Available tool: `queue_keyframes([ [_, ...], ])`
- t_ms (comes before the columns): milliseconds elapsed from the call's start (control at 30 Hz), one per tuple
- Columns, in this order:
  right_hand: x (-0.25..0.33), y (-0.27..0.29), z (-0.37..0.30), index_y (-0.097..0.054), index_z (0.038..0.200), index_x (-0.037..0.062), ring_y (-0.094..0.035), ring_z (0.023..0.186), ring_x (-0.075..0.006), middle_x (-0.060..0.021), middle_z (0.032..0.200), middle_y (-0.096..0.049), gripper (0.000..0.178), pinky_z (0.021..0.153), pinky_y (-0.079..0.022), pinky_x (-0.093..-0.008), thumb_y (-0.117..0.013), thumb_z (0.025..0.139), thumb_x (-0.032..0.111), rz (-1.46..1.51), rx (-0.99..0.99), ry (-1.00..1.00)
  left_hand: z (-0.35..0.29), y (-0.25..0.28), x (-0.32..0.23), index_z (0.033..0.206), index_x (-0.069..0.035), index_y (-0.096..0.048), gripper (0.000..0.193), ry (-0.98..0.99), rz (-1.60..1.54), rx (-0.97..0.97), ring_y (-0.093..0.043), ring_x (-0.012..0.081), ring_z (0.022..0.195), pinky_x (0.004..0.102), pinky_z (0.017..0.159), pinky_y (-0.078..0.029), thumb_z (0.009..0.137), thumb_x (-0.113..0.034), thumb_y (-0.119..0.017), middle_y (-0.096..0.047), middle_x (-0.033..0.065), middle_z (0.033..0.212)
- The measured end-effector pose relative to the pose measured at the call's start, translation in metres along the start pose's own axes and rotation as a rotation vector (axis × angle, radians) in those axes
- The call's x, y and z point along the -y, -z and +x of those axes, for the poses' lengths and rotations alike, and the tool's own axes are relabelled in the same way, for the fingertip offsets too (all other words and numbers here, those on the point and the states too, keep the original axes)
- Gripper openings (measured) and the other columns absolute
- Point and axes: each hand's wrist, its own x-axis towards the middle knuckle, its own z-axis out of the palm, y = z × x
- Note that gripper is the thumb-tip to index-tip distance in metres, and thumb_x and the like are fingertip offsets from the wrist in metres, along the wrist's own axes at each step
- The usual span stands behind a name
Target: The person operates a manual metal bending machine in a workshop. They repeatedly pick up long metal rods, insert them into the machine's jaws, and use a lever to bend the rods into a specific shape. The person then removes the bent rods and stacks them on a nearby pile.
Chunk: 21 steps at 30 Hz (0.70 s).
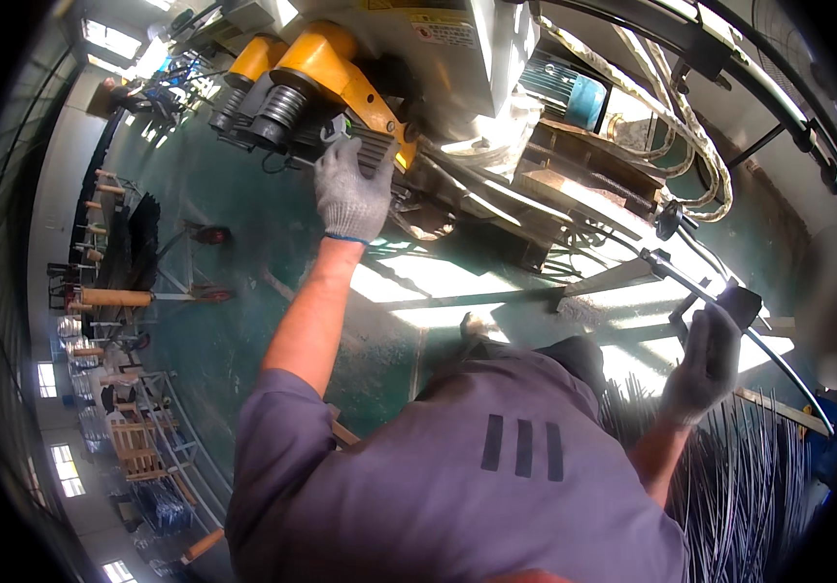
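The left hand (350,189) is gripping the machine's ribbed part (372,148); the right hand (702,364) is holding a rod (778,352), which may slip.

A: From my screen I see a green painted workshop floor (243,243) with bright patches of sunlight. What stands at the left?

B: I see a wooden roller on a metal stand (115,297), and below it some stacked wooden pallets (136,449).

A: At the top right I notice a blue electric motor (581,97) and a thick pale twisted rope (690,126) beside it.

B: Yes, I see them too.
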Motion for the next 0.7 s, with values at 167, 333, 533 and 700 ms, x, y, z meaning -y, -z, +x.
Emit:
queue_keyframes([
  [167, 0.060, -0.091, -0.039, -0.077, 0.105, 0.0001, -0.074, 0.086, -0.0259, -0.0134, 0.096, -0.076, 0.017, 0.079, -0.057, -0.0352, -0.079, 0.090, -0.008, -0.196, 0.309, 0.245, 0.054, -0.008, 0.072, 0.143, -0.001, -0.063, 0.071, 0.086, 0.204, 0.163, -0.058, 0.0453, 0.134, 0.0562, 0.116, -0.047, 0.087, -0.038, -0.089, -0.064, 0.0202, 0.146],
  [333, 0.070, -0.152, -0.033, -0.079, 0.103, 0.0020, -0.076, 0.085, -0.0307, -0.0144, 0.094, -0.077, 0.015, 0.077, -0.059, -0.0380, -0.080, 0.089, -0.003, -0.110, 0.396, 0.199, 0.072, -0.020, 0.095, 0.140, -0.006, -0.065, 0.067, 0.031, 0.045, 0.263, -0.064, 0.0452, 0.124, 0.0557, 0.109, -0.051, 0.086, -0.037, -0.089, -0.069, 0.0211, 0.132],
  [533, 0.093, -0.247, -0.003, -0.080, 0.117, 0.0027, -0.079, 0.090, -0.0203, -0.0146, 0.102, -0.081, 0.021, 0.083, -0.061, -0.0337, -0.081, 0.097, 0.007, 0.104, 0.576, 0.057, 0.082, -0.006, 0.106, 0.119, -0.001, -0.075, 0.050, 0.099, -0.311, 0.342, -0.072, 0.0375, 0.108, 0.0457, 0.098, -0.057, 0.081, -0.028, -0.093, -0.073, 0.0224, 0.115],
  [700, 0.097, -0.346, 0.012, -0.073, 0.132, 0.0001, -0.077, 0.092, -0.0174, -0.0138, 0.105, -0.082, 0.037, 0.083, -0.061, -0.0330, -0.079, 0.103, 0.021, 0.392, 0.770, -0.249, 0.049, 0.020, 0.070, 0.140, 0.001, -0.065, 0.062, 0.333, -1.145, 0.648, -0.067, 0.0160, 0.110, 0.0352, 0.102, -0.057, 0.086, -0.010, -0.093, -0.072, 0.0079, 0.121],
])
